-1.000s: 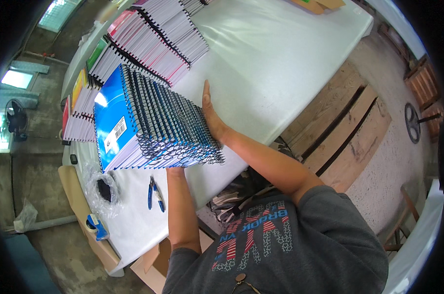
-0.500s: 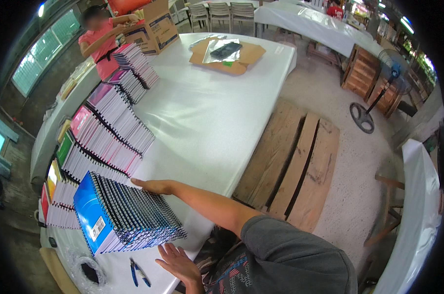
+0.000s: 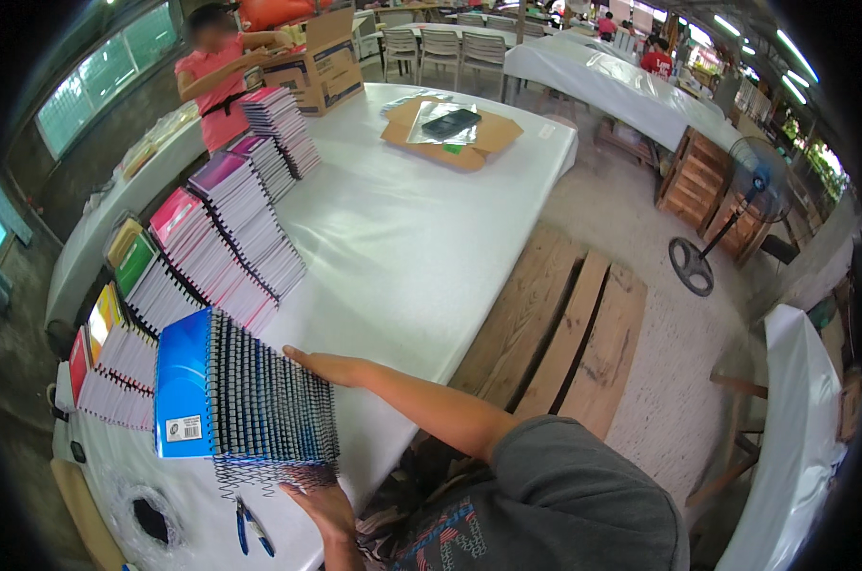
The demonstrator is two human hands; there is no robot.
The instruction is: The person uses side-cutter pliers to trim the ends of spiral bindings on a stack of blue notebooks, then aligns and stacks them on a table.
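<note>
A stack of blue-covered spiral notebooks (image 3: 186, 366) sits at the near left of the table, black wire coils toward me. My right hand (image 3: 331, 368) grips its far end, thumb on top and fingers hidden behind the coils. At the near end my left hand (image 3: 324, 509) presses up against the stack, its fingertips partly covered by the wires. Loose coil ends stick out over that hand. Pliers with blue-and-white handles (image 3: 253, 529) lie just left of my left hand.
Stacks of notebooks with pink (image 3: 179, 217), green and yellow covers line the table's left side. A clear plastic roll (image 3: 117, 519) lies near left. Flattened cardboard (image 3: 496, 141) carries a dark item. A person (image 3: 203, 81) works at a box (image 3: 331, 67). A wooden bench (image 3: 517, 324) stands right.
My left hand has gone from open beside the stack to pressing on its near end. The notebooks have turned, and their near coils now hang unevenly. The view has shifted slightly.
</note>
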